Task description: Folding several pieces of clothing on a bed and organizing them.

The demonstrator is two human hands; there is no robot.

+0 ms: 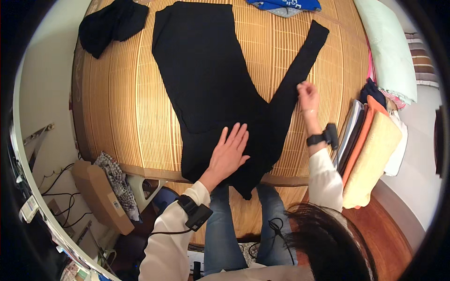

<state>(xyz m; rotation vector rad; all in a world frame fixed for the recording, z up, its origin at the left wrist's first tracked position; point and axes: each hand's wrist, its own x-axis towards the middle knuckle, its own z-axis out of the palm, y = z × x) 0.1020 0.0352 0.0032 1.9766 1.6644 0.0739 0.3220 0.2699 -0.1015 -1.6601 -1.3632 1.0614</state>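
Observation:
A black long-sleeved top (207,70) lies spread on a bamboo mat (119,105). Its body stretches away from me, while one sleeve (299,70) slants out to the far right. Flat on the top's near part rests my left hand (227,149), its fingers extended and the thumb apart, holding nothing. My right hand (308,96) is at the outer edge of the sleeve, fingers curled and blurred. Whether its fingertips pinch the cloth I cannot tell. The top's near end hangs over the mat's front edge, between my legs.
A crumpled black cloth (112,26) lies far left, and a blue garment (286,4) at the far edge. Folded textiles (369,158) stand along the right side, below a pale green quilt (386,49). A cardboard box (102,196) leans at the lower left near cables.

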